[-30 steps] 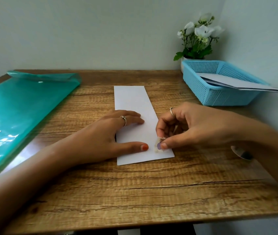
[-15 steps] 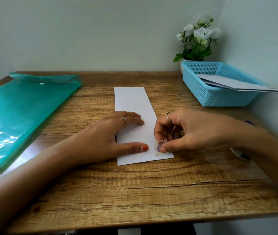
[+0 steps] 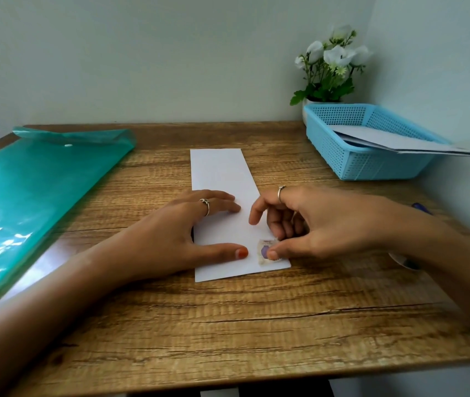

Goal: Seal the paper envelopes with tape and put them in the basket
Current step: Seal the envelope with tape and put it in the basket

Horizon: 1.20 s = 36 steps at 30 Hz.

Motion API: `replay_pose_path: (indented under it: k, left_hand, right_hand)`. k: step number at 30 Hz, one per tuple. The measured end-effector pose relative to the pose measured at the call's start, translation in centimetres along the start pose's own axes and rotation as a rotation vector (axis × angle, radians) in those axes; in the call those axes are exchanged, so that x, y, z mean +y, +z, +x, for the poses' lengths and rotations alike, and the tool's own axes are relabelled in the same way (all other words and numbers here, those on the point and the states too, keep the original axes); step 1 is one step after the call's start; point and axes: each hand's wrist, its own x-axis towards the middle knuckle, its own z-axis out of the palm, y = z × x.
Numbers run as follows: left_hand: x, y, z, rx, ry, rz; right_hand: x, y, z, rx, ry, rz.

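Nearest the camera, bare wooden table (image 3: 228, 333) runs to the front edge, with both forearms reaching in from the lower corners. On it lies a long white envelope (image 3: 222, 179), its short end toward the person and its length running away toward the wall.

The left hand (image 3: 170, 239) lies flat, fingers spread, on the near left part of the envelope, thumb stretched toward the near right corner (its nail is painted orange); it presses down and grips nothing. The right hand (image 3: 314, 224) sits just beside it at the envelope's right edge, fingers curled inward, the thumb tip pressing on a small piece of tape (image 3: 265, 252) stuck near the near right corner. The tape looks pale with a purple mark; whether the curled fingers also pinch its edge I cannot tell. Each hand wears a ring.

Under the right forearm, at the table's right side, a small round object (image 3: 405, 263) is mostly hidden.

Left of the envelope, well apart, lies a teal plastic folder (image 3: 27, 196), reaching back toward the wall.

At the far right corner stands a blue perforated basket (image 3: 351, 164) with white envelopes (image 3: 394, 141) in it, their ends sticking out over its right rim. Behind it is a pot of white flowers (image 3: 331, 61).
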Motion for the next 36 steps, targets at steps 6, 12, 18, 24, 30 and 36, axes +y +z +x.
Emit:
replay_pose_path:
  k: [6, 12, 18, 24, 30, 36]
  left_hand:
    - [0.0, 0.0, 0.1, -0.019, -0.015, -0.002]
    - [-0.1, 0.0, -0.1, -0.005, 0.003, -0.008]
    - [-0.4, 0.2, 0.1, -0.013, -0.002, 0.001]
    - [-0.3, 0.2, 0.1, -0.031, -0.026, -0.011]
    - [-0.2, 0.2, 0.1, -0.026, -0.03, -0.015]
    - [-0.2, 0.2, 0.2, -0.03, -0.038, -0.021]
  right_hand:
    - [0.7, -0.1, 0.3, 0.006, 0.025, 0.092]
    - [1.0, 0.6, 0.7, 0.104, 0.061, 0.156]
    - [0.7, 1.8, 0.8, 0.234, 0.04, 0.055]
    - [1.1, 2.8, 0.6, 0.331, -0.025, 0.029]
    - [1.4, 2.4, 0.1, 0.252, 0.009, 0.083]
    - [1.6, 1.6, -0.4, 0.135, 0.026, 0.157]
